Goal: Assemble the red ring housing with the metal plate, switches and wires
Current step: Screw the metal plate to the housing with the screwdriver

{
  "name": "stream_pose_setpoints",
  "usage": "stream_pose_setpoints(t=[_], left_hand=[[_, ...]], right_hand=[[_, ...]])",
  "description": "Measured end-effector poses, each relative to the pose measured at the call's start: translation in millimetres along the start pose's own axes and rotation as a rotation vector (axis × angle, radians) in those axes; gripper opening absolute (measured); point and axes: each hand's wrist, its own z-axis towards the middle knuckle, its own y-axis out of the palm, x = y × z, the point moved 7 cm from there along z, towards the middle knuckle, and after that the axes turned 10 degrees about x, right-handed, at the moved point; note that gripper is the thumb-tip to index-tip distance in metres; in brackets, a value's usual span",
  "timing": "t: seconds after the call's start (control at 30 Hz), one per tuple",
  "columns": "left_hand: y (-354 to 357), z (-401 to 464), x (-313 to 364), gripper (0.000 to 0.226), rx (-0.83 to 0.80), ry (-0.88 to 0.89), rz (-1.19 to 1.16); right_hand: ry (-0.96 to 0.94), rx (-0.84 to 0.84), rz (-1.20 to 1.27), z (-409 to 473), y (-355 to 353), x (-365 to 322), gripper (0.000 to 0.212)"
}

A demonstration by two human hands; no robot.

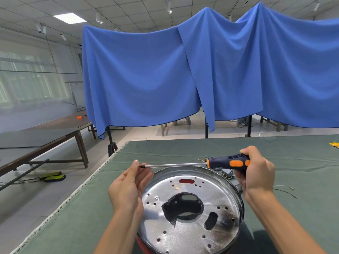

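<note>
A round shiny metal plate with a large centre hole and several small holes lies on the green table. The red ring housing shows only as a red edge under the plate's lower left rim. My right hand grips the black and orange handle of a screwdriver, held level above the plate's far edge. My left hand pinches the shaft's tip with something small and dark at it. A switch part sits behind the plate, under the handle. Thin wires lie to the right.
The green cloth table ends at a left edge close to my left hand. A yellow object lies at the far right, with a clear plastic piece at the far edge. Brown tables stand at left; blue drapes hang behind.
</note>
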Motion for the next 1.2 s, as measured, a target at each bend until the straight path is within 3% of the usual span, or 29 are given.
stream_pose_setpoints(t=[0.4,0.57,0.73,0.93,1.2], left_hand=[[1,-3,4,0.01,0.0,0.039,-0.026],[3,-1,0,0.012,-0.014,0.001,-0.072],[3,0,-6,0.015,-0.004,-0.081,-0.123],[3,2,1,0.017,-0.017,-0.1,-0.137],[-20,-9,3,0.042,-0.102,-0.243,-0.029]], right_hand=[[0.082,0.015,-0.027,-4,-1,5,0.024],[0.205,-0.115,-0.081,-8,7,10,0.026],[0.383,-0.232,0.038,-29,24,24,0.027],[0.228,-0.308,-0.01,-45,31,8,0.038],[0.038,-0.299,0.023,-66,35,-23,0.019]])
